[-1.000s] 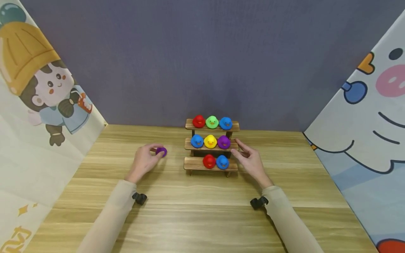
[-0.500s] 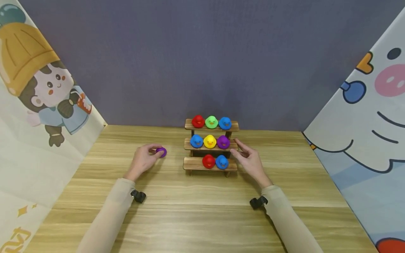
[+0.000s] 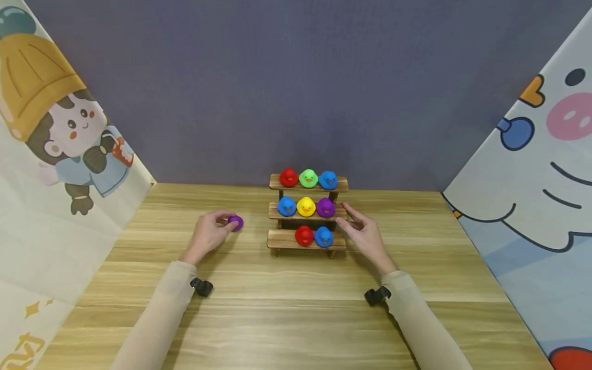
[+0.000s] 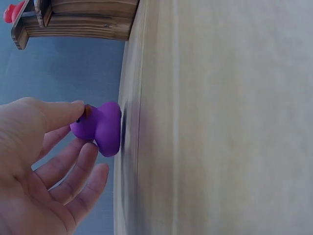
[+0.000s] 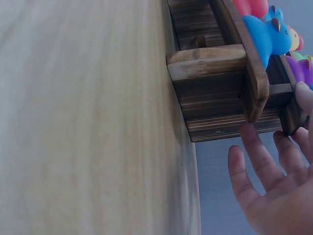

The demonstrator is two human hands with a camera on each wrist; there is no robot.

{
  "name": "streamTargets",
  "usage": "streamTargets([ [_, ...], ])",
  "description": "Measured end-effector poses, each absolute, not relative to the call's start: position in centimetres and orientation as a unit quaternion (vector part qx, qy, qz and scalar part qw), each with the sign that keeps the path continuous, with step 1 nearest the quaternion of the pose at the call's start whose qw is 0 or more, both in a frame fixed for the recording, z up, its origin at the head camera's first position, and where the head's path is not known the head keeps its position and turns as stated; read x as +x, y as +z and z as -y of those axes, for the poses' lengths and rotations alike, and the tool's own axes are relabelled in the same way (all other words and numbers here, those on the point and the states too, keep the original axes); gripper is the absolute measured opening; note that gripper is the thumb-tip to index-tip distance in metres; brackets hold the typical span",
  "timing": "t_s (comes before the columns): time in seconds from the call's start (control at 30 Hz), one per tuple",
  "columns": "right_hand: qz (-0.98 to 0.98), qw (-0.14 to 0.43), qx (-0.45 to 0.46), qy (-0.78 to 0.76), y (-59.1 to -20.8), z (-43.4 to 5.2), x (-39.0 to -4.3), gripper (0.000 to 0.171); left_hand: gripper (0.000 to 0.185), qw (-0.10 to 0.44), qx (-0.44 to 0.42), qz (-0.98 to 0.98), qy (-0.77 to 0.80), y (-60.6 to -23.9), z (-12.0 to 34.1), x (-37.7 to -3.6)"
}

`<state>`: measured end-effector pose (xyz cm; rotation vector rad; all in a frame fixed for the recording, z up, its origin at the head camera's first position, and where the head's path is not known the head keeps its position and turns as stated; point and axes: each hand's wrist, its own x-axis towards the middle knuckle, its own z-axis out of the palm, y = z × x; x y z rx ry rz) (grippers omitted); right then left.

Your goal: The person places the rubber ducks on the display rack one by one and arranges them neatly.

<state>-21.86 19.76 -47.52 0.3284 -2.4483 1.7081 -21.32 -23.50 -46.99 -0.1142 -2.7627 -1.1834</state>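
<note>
My left hand (image 3: 210,234) pinches a purple rubber duck (image 4: 103,126) between thumb and fingers. The duck is upright, its base close over the wooden table (image 3: 259,308), to the left of the stand. My right hand (image 3: 365,236) holds the right end of the three-tier wooden display stand (image 3: 282,239), thumb in front of the middle shelf and fingers behind. On the top shelf sit red, green and blue ducks. The middle shelf carries a blue, a yellow and another purple duck (image 3: 326,207). On the bottom shelf, a red duck (image 3: 304,236) and a blue duck (image 3: 324,237) leave the left end bare.
A grey-blue wall (image 3: 296,92) rises behind the table, with the stand near it. Printed cartoon panels flank both sides, a child in a knit hat (image 3: 74,123) at left and a pig-nosed figure (image 3: 569,115) at right.
My left wrist has shifted very slightly left, with the purple duck staying almost in place and showing a bit more between the fingers. The right hand and the stand look unchanged.
</note>
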Motion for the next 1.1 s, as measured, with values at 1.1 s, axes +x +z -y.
streamTargets([
  [1.1,0.802,0.064,0.105,0.585,-47.5,-19.7,-21.7,0.060,0.025,0.073,-0.101,0.902,-0.413,-43.9,20.2,-17.6],
])
